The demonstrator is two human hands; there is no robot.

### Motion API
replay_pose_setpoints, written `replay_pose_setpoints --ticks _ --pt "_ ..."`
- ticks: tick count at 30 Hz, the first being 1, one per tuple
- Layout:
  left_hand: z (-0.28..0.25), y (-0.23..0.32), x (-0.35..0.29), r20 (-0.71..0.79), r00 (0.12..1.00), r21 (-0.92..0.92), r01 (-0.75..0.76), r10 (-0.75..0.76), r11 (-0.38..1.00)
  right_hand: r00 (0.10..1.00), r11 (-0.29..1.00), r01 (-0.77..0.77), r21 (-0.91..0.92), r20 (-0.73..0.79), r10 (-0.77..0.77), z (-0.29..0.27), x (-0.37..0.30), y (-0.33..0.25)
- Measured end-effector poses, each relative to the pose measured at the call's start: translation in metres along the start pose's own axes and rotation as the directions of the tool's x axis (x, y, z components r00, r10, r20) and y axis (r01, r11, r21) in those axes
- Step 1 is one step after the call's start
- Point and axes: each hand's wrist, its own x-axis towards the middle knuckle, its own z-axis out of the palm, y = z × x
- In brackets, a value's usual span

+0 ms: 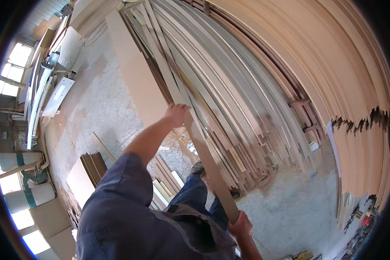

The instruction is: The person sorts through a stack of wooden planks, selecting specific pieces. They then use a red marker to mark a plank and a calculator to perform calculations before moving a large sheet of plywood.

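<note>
A long, flat, brown board (209, 162) slants across the middle of the view, over my legs and beside a pile of strips. Around its near end, my right hand (242, 224) is closed, with the thumb side uppermost. Farther up the same board, my left hand (177, 115) grips it with the fingers over its face. Past the left hand the board seems to run on among other long strips, and I cannot tell where its far end lies. The stacked long strips (229, 86) lie just right of the board, their near ends uneven.
Tall stacks of brown sheets (325, 56) rise on the right. Left of the strips, a wide pale panel (136, 82) stretches away. Short offcuts (162, 182) lie by my feet on the dusty floor (91, 95). White profiles (41, 93) and windows line the left wall.
</note>
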Motion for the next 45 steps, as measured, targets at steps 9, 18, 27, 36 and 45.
replay_pose_setpoints --ticks 9,18,27,36,45 --pt "0.092 0.181 -0.125 0.500 0.774 -0.758 0.175 -0.388 -0.628 0.937 0.934 0.349 0.082 -0.030 -0.348 -0.001 0.125 -0.033" --pt "0.045 0.157 -0.041 0.305 0.792 -0.828 -0.053 -0.528 -0.558 0.896 0.896 0.444 0.004 0.034 -0.444 -0.062 0.152 -0.140" --pt "0.062 -0.030 0.109 0.304 0.711 -0.890 -0.025 -0.634 -0.455 0.936 0.937 0.344 -0.055 -0.060 -0.347 -0.020 0.244 -0.205" --pt "0.124 -0.043 0.106 0.249 0.727 -0.939 0.019 -0.640 -0.344 0.884 0.887 0.461 -0.034 -0.062 -0.462 0.029 0.369 -0.319" --pt "0.253 -0.048 0.120 0.467 0.633 -0.859 0.159 -0.617 -0.487 0.758 0.704 0.639 0.310 -0.095 -0.646 0.120 0.461 -0.250"
